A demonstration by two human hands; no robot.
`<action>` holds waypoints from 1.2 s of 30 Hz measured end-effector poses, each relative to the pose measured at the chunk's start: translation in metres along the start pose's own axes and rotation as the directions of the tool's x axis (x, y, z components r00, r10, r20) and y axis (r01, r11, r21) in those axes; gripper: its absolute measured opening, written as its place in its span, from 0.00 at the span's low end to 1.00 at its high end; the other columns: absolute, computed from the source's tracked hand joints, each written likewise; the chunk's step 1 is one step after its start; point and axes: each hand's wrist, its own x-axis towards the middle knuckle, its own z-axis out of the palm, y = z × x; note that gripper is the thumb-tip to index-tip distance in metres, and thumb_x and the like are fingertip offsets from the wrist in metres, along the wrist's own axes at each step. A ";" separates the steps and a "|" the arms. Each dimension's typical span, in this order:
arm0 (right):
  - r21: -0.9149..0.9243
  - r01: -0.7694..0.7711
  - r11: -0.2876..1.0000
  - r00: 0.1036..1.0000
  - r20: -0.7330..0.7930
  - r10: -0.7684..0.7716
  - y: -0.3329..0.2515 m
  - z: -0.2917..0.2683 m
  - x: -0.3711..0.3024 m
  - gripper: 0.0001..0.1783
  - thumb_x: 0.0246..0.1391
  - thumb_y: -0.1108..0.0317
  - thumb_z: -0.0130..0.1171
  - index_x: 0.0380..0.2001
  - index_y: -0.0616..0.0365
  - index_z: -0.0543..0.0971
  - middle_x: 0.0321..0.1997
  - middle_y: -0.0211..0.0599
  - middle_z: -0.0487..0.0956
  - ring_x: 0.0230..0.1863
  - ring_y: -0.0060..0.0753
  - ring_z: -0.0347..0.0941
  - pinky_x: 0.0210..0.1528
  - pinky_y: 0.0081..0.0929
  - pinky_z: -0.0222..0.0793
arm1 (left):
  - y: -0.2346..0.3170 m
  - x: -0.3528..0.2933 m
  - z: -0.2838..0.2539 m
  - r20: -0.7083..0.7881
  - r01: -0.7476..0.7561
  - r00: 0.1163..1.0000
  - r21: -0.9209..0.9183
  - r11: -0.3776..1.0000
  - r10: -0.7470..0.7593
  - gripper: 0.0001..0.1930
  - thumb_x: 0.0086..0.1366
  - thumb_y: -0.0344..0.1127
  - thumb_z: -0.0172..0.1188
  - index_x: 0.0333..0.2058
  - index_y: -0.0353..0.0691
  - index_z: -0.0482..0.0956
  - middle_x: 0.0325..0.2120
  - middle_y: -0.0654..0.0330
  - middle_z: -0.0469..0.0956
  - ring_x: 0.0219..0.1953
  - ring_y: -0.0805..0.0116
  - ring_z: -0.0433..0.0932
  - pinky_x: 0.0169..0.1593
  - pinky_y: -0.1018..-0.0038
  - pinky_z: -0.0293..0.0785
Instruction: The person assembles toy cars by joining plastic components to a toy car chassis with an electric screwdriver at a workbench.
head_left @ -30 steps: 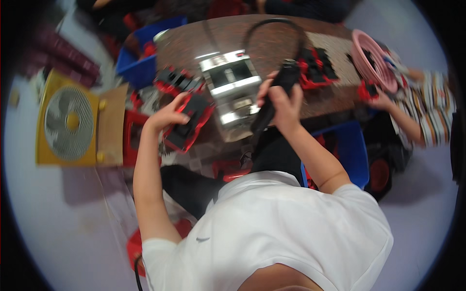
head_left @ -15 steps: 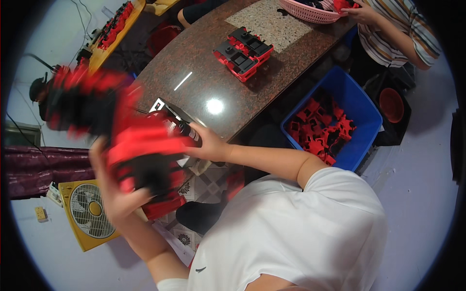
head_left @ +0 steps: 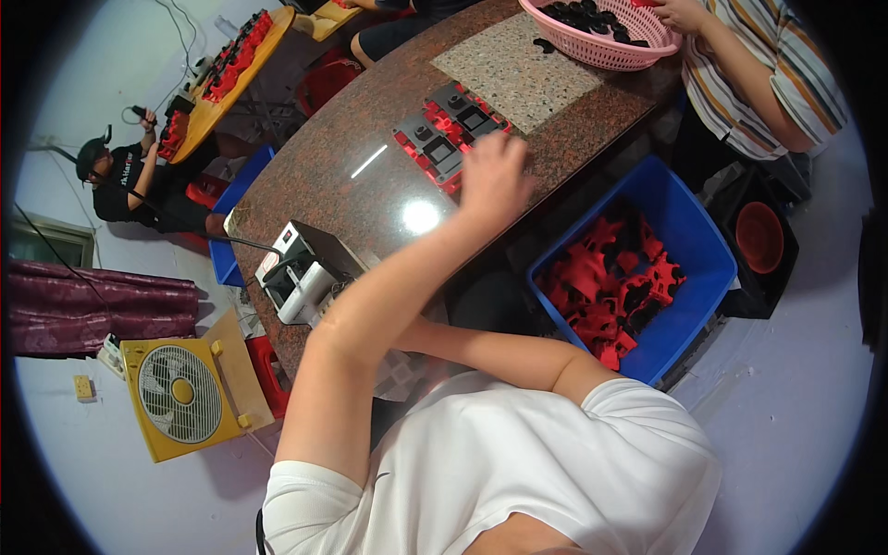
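On the brown stone table (head_left: 305,176), at least two red-and-black parts (head_left: 439,148) lie side by side, my left hand (head_left: 498,176) over their right end; its fingers are blurred, so I can't tell if they grip. My right hand is hidden behind my left forearm (head_left: 388,277), fingers unseen. I'd expect light, stiff, slightly slick plastic with breakable red edges, best held by the broad dark sides. I count one machine (head_left: 294,282), one pink basket (head_left: 606,54), one yellow fan (head_left: 180,393), one blue bin (head_left: 703,264) of uncountable red pieces (head_left: 601,287), and another blue bin (head_left: 225,264) leftward.
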 end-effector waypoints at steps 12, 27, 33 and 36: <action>0.033 -0.012 0.999 0.986 0.166 0.007 -0.003 0.011 0.000 0.34 0.44 0.62 0.71 0.52 0.59 0.68 0.59 0.43 0.68 0.59 0.29 0.62 0.60 0.33 0.58 | -0.075 0.018 0.035 0.139 -0.080 0.990 0.357 0.931 0.032 0.21 0.54 0.48 0.61 0.37 0.38 0.69 0.34 0.54 0.74 0.42 0.56 0.70 0.42 0.66 0.68; -0.178 0.086 0.980 0.972 0.232 -0.043 -0.006 0.020 0.008 0.26 0.48 0.63 0.67 0.48 0.60 0.70 0.39 0.40 0.78 0.43 0.27 0.74 0.45 0.28 0.69 | -0.066 0.007 -0.044 -0.025 -0.166 0.984 0.218 0.962 0.176 0.18 0.54 0.34 0.57 0.44 0.36 0.68 0.35 0.52 0.70 0.40 0.56 0.71 0.43 0.62 0.65; 0.159 -0.284 0.945 0.956 0.116 0.268 -0.052 0.023 0.035 0.23 0.49 0.63 0.66 0.44 0.62 0.70 0.25 0.31 0.75 0.24 0.22 0.72 0.26 0.23 0.68 | -0.079 0.013 -0.266 -0.256 -0.106 0.930 0.500 0.859 0.264 0.21 0.52 0.37 0.62 0.44 0.40 0.69 0.36 0.55 0.72 0.42 0.54 0.71 0.45 0.61 0.66; 0.257 -0.270 0.928 0.963 0.049 0.266 -0.062 0.017 0.045 0.23 0.52 0.61 0.65 0.44 0.61 0.67 0.26 0.32 0.75 0.23 0.20 0.71 0.24 0.20 0.69 | -0.129 -0.061 -0.355 -0.453 0.107 0.869 0.564 0.819 0.199 0.24 0.58 0.42 0.64 0.50 0.39 0.69 0.43 0.50 0.73 0.46 0.50 0.72 0.48 0.59 0.68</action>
